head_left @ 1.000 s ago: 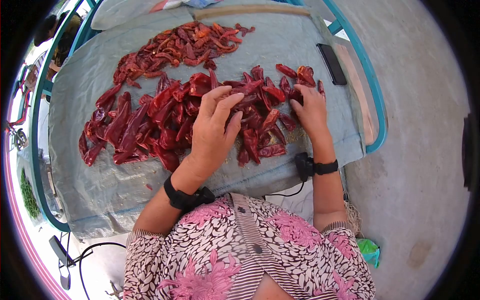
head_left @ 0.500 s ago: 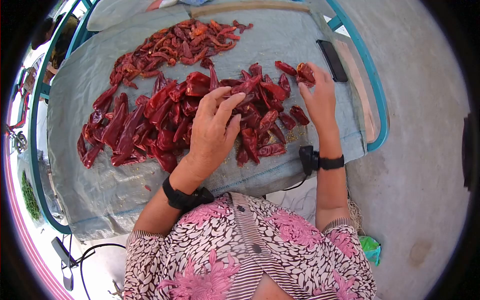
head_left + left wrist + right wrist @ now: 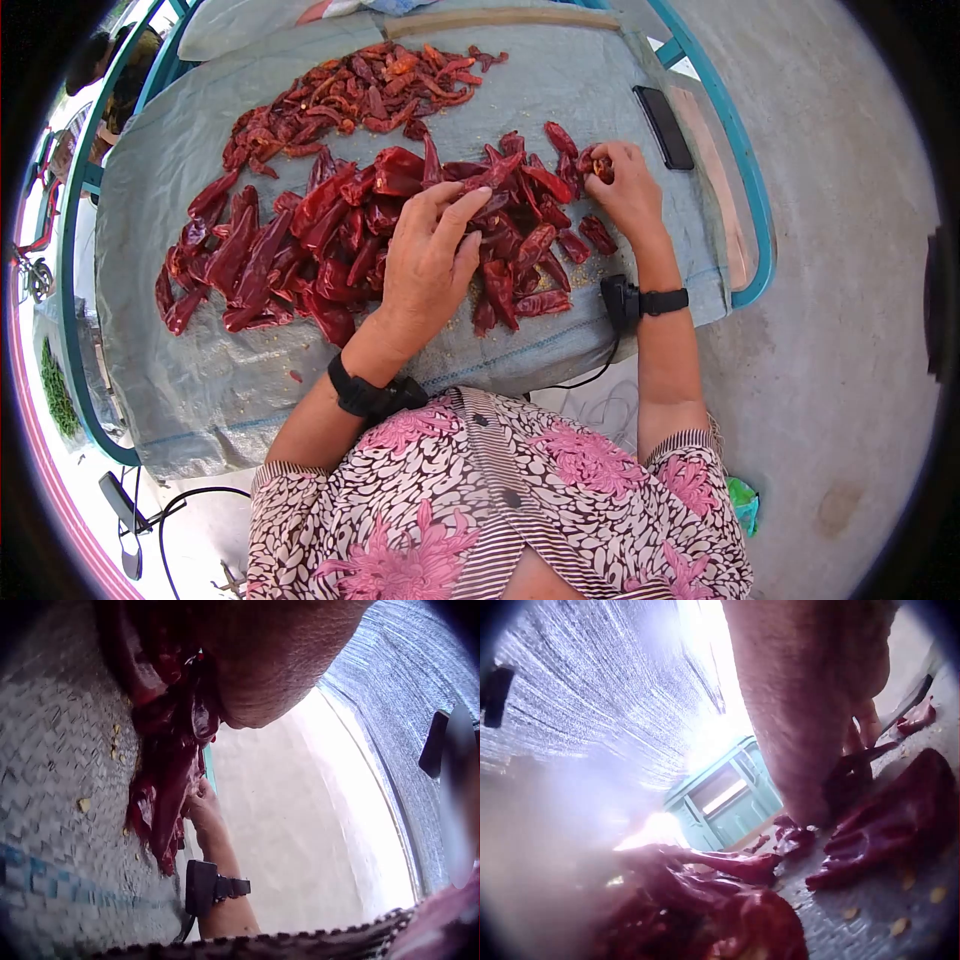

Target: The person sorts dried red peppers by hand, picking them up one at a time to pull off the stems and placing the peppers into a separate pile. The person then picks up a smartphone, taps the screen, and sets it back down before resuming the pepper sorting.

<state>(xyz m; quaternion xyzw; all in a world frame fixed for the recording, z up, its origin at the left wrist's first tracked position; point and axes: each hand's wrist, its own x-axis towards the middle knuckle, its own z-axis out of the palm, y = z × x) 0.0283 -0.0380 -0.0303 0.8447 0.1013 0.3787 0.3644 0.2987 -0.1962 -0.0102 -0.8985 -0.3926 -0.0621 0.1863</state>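
Note:
Dark red dried peppers [image 3: 330, 230] lie in a wide heap across the grey woven sheet [image 3: 200, 400]. My left hand [image 3: 428, 265] rests on the heap's right part, its fingers over a long pepper. At the heap's right end my right hand [image 3: 630, 195] pinches a pepper [image 3: 602, 168] whose broken end shows orange. One short pepper [image 3: 597, 234] lies just below that hand. In the right wrist view the right hand [image 3: 817, 697] hangs over the sheet beside a large pepper [image 3: 892, 817]; the fingertips are mostly hidden.
A second pile of smaller, shrivelled peppers [image 3: 350, 90] lies further back. A black phone [image 3: 663, 128] is at the right, near the teal metal frame [image 3: 745, 170]. A wooden strip [image 3: 500, 18] runs along the back edge. Pale seeds are scattered near the front of the heap.
My right hand has gone up and right to the pepper with the orange end, then drawn it slightly left, its fingers now closed on it. My left hand has barely moved.

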